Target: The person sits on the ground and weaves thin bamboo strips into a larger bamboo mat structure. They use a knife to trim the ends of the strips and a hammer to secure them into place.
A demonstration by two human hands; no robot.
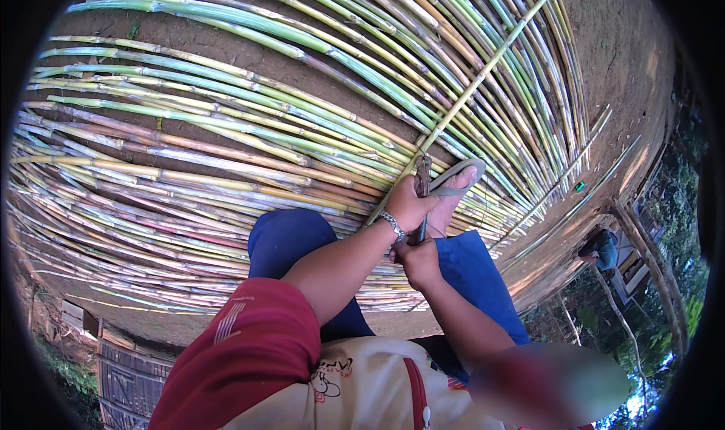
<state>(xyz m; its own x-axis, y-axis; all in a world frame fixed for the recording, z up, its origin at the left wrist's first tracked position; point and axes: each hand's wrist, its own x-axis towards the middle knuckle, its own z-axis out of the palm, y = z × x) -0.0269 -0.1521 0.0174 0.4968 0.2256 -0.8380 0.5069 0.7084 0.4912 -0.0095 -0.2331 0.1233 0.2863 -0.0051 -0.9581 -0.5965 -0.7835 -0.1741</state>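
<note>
My left hand [411,206], with a chain bracelet at its wrist, is closed around a slim tool [423,175] with a rusty brown head. The tool's head touches a long cane pole [487,71] that lies across many cane stalks [249,132]. Closer to me, my right hand [420,264] is closed around the dark lower end of the same tool. The exact kind of tool is hard to make out. My sandalled foot [457,182] is on the stalks just right of the tool.
Green, yellow and brown stalks fan out side by side over bare soil [249,56]. A second crosswise pole [555,188] lies at their right ends. Far right, another person [602,249] is near a wooden post [653,264]. A plank structure [132,381] stands lower left.
</note>
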